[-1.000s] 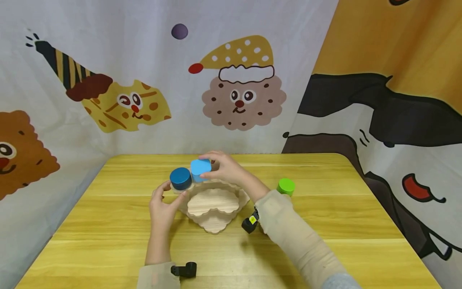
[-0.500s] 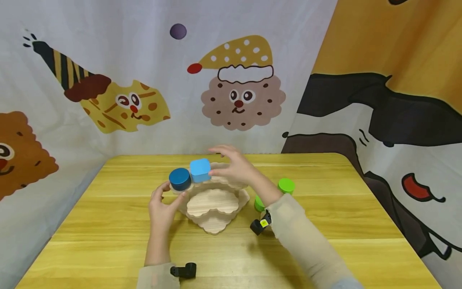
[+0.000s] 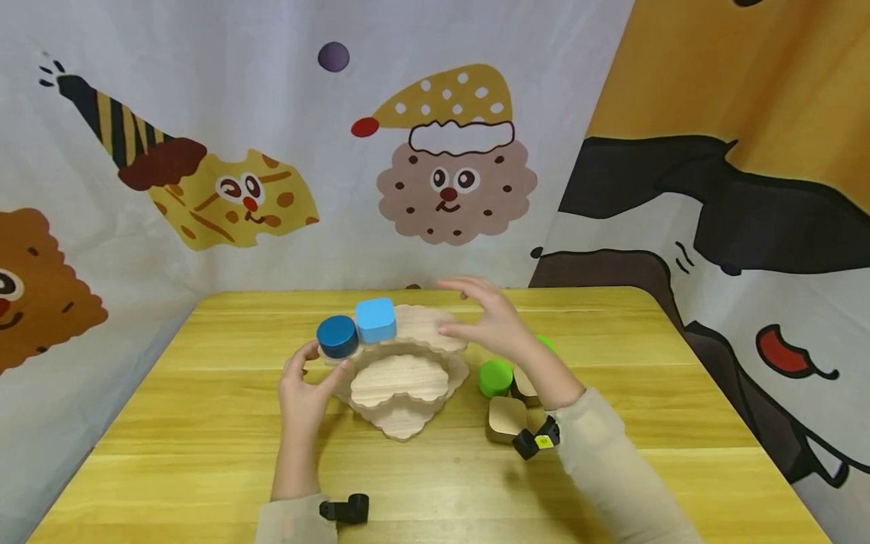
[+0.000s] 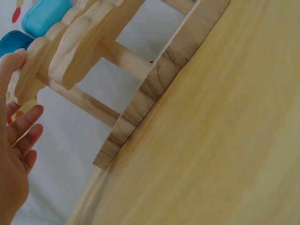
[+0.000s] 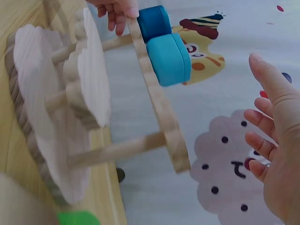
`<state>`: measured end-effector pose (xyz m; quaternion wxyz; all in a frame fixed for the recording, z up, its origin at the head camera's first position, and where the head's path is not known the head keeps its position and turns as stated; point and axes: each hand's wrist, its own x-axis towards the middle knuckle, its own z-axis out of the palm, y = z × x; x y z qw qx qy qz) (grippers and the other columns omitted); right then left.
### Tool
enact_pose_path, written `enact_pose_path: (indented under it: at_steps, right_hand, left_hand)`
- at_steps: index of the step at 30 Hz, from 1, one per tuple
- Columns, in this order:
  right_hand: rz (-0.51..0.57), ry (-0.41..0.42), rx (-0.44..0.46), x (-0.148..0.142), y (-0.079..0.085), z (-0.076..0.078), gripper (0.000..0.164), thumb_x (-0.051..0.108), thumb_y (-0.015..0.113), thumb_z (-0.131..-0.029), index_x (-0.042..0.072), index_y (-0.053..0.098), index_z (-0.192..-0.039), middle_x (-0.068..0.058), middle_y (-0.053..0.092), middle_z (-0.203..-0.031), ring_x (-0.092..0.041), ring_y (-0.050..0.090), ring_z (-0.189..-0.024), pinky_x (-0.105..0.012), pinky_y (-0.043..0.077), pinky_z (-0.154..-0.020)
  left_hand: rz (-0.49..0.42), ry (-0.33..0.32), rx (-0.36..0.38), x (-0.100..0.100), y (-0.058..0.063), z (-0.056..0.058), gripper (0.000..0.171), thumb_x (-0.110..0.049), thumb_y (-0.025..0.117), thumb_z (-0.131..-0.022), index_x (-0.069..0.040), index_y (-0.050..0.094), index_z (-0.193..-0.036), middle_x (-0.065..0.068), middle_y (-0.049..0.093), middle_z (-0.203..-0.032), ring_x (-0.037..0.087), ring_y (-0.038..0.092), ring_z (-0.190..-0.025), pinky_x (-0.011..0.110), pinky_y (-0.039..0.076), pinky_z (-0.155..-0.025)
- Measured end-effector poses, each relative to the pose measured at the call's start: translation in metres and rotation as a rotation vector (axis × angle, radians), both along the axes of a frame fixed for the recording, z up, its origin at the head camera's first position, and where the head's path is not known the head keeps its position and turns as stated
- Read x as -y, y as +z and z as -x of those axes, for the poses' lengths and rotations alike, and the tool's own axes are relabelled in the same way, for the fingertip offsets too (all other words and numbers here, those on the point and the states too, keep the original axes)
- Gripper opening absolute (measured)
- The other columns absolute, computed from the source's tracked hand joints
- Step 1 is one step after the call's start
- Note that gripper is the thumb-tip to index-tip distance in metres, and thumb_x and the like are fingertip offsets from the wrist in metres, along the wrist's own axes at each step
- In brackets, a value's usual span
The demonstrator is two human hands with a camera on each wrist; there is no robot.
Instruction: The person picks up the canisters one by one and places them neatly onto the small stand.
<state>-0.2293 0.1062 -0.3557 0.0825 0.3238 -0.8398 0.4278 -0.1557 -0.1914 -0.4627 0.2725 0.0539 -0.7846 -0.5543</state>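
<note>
A pale wooden stand (image 3: 399, 381) with scalloped, cloud-shaped tiers rises from the table on wooden pegs. On the left end of its top tier sits a dark blue round block (image 3: 337, 336), and beside that a light blue rounded-square block (image 3: 376, 319). My left hand (image 3: 303, 393) pinches the top tier's left end, with the thumb (image 4: 13, 65) over the edge and the other fingers lower, as the left wrist view shows. Off the tier's right end, my right hand (image 3: 499, 325) is spread with nothing in it, thumb and fingers well apart.
Right of the stand are a green round block (image 3: 495, 378) and two wooden-topped blocks, the nearer one square (image 3: 507, 418). A second green block (image 3: 546, 344) is mostly hidden behind the right forearm. A patterned cloth (image 3: 272, 91) hangs behind the wooden table (image 3: 190, 453).
My right hand has let go of the light blue block and moved right, off the top tier. More blocks show under the right forearm. My left hand stays on the tier.
</note>
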Motion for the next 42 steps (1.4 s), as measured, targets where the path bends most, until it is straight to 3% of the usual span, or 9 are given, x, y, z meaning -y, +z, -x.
enact_pose_path:
  at_steps: [8,14,25,31,42]
  right_hand:
    - [0.033,-0.086,-0.003,-0.036,-0.013,-0.006,0.063,0.017,0.082,-0.076,0.011,0.056,-0.132,-0.005,0.052,-0.135,-0.021,0.047,-0.105,-0.048,0.038,-0.091]
    - [0.043,-0.130,0.022,-0.064,-0.031,-0.004,0.059,0.020,0.081,-0.078,0.014,0.057,-0.132,-0.001,0.054,-0.131,-0.019,0.047,-0.102,-0.046,0.037,-0.087]
    - [0.032,-0.244,0.067,-0.109,-0.061,-0.001,0.055,0.020,0.078,-0.081,0.010,0.057,-0.131,-0.006,0.056,-0.127,-0.023,0.046,-0.102,-0.045,0.037,-0.084]
    - [0.037,-0.272,0.107,-0.124,-0.076,0.001,0.056,0.019,0.078,-0.082,0.005,0.055,-0.131,-0.011,0.055,-0.127,-0.036,0.045,-0.104,-0.052,0.038,-0.083]
    - [0.004,-0.293,0.135,-0.147,-0.101,0.006,0.058,0.023,0.078,-0.082,0.004,0.055,-0.132,-0.014,0.054,-0.127,-0.039,0.046,-0.106,-0.055,0.040,-0.082]
  left_hand:
    - [-0.010,-0.006,-0.022,-0.002,-0.001,0.002,0.056,-0.016,0.084,-0.074,0.000,0.060,-0.122,0.013,0.057,-0.110,0.023,0.046,-0.107,0.043,0.031,-0.090]
    - [-0.031,0.003,-0.021,-0.001,-0.001,0.002,0.056,-0.015,0.085,-0.073,0.000,0.060,-0.122,0.013,0.057,-0.110,0.022,0.046,-0.107,0.044,0.031,-0.090]
    - [-0.034,-0.012,-0.020,-0.002,0.000,0.001,0.056,-0.016,0.083,-0.075,0.000,0.060,-0.123,0.013,0.057,-0.111,0.023,0.046,-0.107,0.046,0.030,-0.090]
    - [-0.034,0.000,-0.012,-0.001,-0.001,0.000,0.056,-0.015,0.083,-0.075,0.000,0.059,-0.123,0.013,0.057,-0.112,0.020,0.046,-0.107,0.045,0.030,-0.090]
    - [-0.024,0.002,-0.021,-0.002,-0.002,0.002,0.056,-0.013,0.083,-0.075,0.002,0.059,-0.123,0.014,0.058,-0.111,0.019,0.045,-0.105,0.044,0.031,-0.089]
